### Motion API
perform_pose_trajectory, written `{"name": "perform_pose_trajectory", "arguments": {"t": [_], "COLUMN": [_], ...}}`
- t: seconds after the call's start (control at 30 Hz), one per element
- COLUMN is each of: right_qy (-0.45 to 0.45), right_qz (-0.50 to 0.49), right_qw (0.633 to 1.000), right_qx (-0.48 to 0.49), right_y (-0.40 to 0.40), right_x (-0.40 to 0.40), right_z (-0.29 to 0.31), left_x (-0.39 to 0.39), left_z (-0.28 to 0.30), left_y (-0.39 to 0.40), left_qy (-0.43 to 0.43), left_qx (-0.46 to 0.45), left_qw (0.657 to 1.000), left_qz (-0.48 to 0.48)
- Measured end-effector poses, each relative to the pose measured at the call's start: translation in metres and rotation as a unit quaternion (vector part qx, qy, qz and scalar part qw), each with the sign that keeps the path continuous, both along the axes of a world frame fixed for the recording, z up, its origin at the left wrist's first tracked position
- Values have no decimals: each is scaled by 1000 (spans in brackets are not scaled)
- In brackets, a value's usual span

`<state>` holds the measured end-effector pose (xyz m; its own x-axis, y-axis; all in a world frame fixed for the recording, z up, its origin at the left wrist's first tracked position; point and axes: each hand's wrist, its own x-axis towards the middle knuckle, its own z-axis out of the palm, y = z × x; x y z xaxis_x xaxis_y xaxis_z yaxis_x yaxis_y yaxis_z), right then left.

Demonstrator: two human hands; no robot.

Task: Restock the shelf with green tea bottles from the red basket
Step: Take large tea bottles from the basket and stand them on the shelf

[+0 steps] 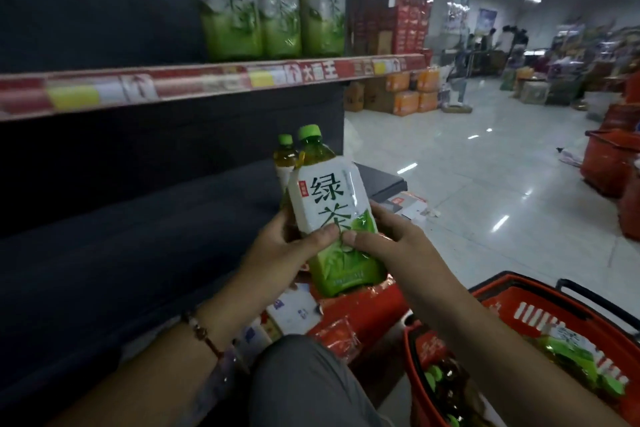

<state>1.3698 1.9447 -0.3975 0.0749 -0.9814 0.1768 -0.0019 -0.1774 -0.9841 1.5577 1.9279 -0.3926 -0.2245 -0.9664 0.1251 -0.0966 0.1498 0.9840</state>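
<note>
1. Green tea bottle (334, 215), upright before the dark shelf (138, 219).
2. Left hand (287, 250) and right hand (388, 239): each grip curls around it.
3. Red basket (512, 309), lower right, holding more bottles.

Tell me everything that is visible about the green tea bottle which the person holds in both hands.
The green tea bottle with the white and green label is clear plastic with a green screw cap, closed, and dark yellow-green tea showing at its neck. The glossy label carries two large green characters and a leaf picture. It is almost upright, tilted slightly left, in front of the dark lower shelf. The left hand and right hand grip its lower half, thumbs on the label. A second similar bottle stands close behind it.
</note>
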Motion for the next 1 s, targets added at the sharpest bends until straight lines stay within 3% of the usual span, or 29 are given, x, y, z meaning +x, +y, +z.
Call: {"name": "perform_pose_trajectory", "arguments": {"t": [0.17, 0.43, 0.67, 1.0], "right_qy": [-5, 33, 45, 75], "right_qz": [80, 120, 98, 10], "right_qw": [991, 960, 942, 967], "right_qx": [-102, -251, -318, -242], "right_y": [-10, -47, -96, -176], "right_x": [49, 126, 179, 210], "right_z": [57, 150, 210, 214], "left_x": [46, 114, 148, 162], "left_z": [63, 160, 213, 226], "left_y": [11, 16, -29, -119], "left_qy": [24, -35, -48, -61], "left_qx": [-133, -287, -323, -267], "left_qw": [988, 938, 910, 928], "left_qz": [73, 191, 256, 254]}}
